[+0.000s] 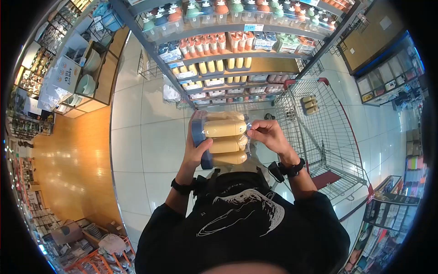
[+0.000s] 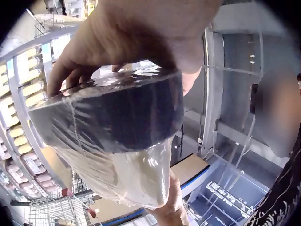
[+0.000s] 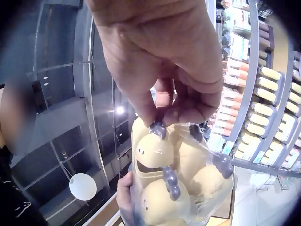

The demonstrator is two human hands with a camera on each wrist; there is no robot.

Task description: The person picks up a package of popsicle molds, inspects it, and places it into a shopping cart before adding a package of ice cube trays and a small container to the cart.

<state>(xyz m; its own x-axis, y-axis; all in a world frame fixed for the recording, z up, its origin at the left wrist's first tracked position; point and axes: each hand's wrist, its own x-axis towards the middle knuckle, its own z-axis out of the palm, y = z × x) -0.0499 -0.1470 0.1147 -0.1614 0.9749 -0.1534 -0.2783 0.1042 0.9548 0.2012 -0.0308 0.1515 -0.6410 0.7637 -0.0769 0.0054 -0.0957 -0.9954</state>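
Note:
A plastic-wrapped pack of yellow bottles (image 1: 226,128) with a dark blue base (image 1: 198,137) lies sideways in front of the person's torso. The left hand (image 1: 195,153) grips it at the base end, thumb on the near side. In the left wrist view the left hand (image 2: 127,37) spans the dark base (image 2: 117,113), wrap stretched over the pale bottles. The right hand (image 1: 271,137) is at the other end. Seen from the right wrist, the right hand (image 3: 164,61) pinches a grey knob (image 3: 158,129) on top of one bottle with a small face (image 3: 153,150).
A shopping cart (image 1: 319,132) stands to the right, holding another yellow pack (image 1: 310,105). Ahead are shelves (image 1: 273,66) of coloured bottles and packs. A wooden display counter (image 1: 106,73) with bowls is at left; tiled floor (image 1: 150,146) lies between.

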